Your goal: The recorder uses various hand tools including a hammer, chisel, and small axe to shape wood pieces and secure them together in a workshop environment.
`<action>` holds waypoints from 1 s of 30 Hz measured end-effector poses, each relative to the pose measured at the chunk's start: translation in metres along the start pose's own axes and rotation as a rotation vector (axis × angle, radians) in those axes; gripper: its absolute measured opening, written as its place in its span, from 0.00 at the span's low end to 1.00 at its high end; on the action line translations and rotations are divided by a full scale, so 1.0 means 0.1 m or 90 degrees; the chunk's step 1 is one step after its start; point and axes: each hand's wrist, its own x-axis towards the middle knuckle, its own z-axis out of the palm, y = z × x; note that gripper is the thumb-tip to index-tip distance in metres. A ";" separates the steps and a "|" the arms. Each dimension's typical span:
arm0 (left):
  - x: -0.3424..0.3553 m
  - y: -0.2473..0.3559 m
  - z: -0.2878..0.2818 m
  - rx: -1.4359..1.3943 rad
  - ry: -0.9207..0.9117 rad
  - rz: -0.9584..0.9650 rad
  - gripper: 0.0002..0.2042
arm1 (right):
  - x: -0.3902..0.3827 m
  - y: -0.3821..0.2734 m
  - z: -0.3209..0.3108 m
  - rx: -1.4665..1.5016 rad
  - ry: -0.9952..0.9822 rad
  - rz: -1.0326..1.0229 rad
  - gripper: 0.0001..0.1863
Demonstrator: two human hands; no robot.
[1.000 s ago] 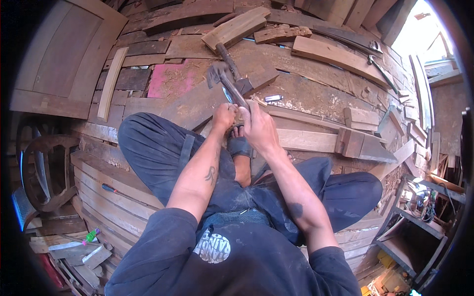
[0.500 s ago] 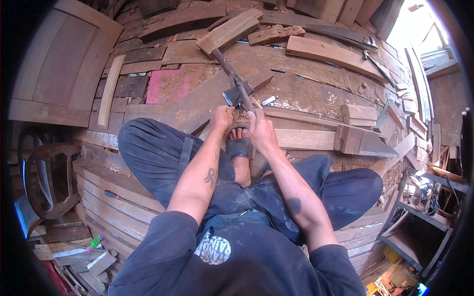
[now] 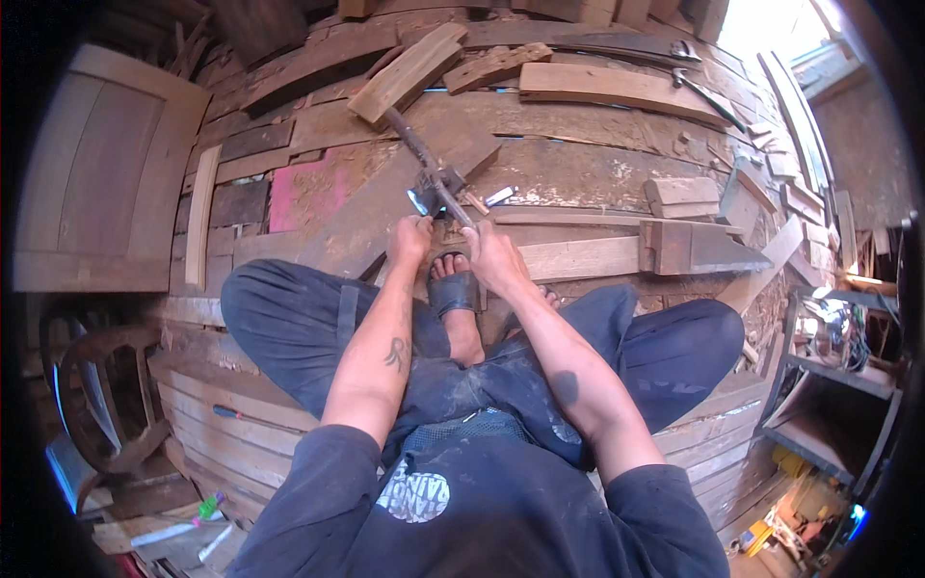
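The work looks under way rather than finished: the hammer [image 3: 455,204] slants over the near edge of the diagonal plank [image 3: 371,217], its head low toward the plank's right end. The right hand [image 3: 496,258], on the near side of the plank, grasps the handle. The left hand [image 3: 411,241] is clenched in a curl just off that same edge. The spot is small and shadowed, so I cannot tell whether the hammer head touches anything or what, if anything, the left fingers pinch. No completed joint or part shows near the plank, so how much is left cannot be judged from here.

As for edges and room, a block-headed wooden mallet [image 3: 409,69] lies beyond the plank, its handle reaching across toward the hammer head, which crowds the far side. The pink sheet [image 3: 308,193] lies beside the plank's far edge, to the left. Right of the plank sit a small white-and-dark item [image 3: 501,197], a pale batten [image 3: 583,258] and a wedge-ended block [image 3: 674,248], which limit sideways movement. On the plank's near side, a sandalled foot [image 3: 455,292] stands between the forearms, close under the hands, leaving little margin there.
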 end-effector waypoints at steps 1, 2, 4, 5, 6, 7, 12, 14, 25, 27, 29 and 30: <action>0.00 0.01 -0.03 -0.028 -0.002 0.012 0.15 | 0.01 0.03 -0.01 -0.004 -0.018 0.020 0.23; -0.05 0.02 -0.02 -0.043 -0.022 0.003 0.14 | 0.00 0.06 -0.01 0.043 0.007 0.015 0.22; -0.06 0.06 -0.03 -0.032 -0.015 0.050 0.15 | 0.03 0.09 -0.03 0.155 0.101 -0.030 0.22; -0.09 0.08 -0.03 -0.010 -0.005 0.073 0.15 | 0.04 0.11 -0.05 0.168 0.122 -0.055 0.22; -0.12 0.09 -0.02 -0.008 -0.010 0.069 0.15 | 0.07 0.12 -0.07 0.228 0.165 -0.031 0.22; -0.14 0.12 -0.01 0.009 -0.033 0.104 0.16 | 0.10 0.14 -0.11 0.295 0.214 -0.030 0.22; -0.18 0.35 0.05 0.117 -0.057 0.107 0.17 | 0.12 0.41 -0.43 0.570 0.205 0.116 0.21; -0.18 0.41 0.02 0.151 -0.017 0.069 0.17 | 0.08 0.52 -0.52 0.675 0.246 0.228 0.20; -0.02 0.30 -0.07 0.171 0.072 -0.001 0.16 | 0.07 0.67 -0.72 0.828 0.230 0.226 0.18; 0.04 0.22 -0.10 0.159 0.096 0.071 0.15 | 0.08 0.65 -0.72 0.815 0.217 0.215 0.17; 0.06 0.19 -0.11 0.135 0.096 0.120 0.14 | 0.10 0.61 -0.71 0.821 0.216 0.228 0.17; 0.06 0.20 -0.10 0.119 0.070 0.134 0.13 | 0.11 0.59 -0.70 0.829 0.211 0.220 0.16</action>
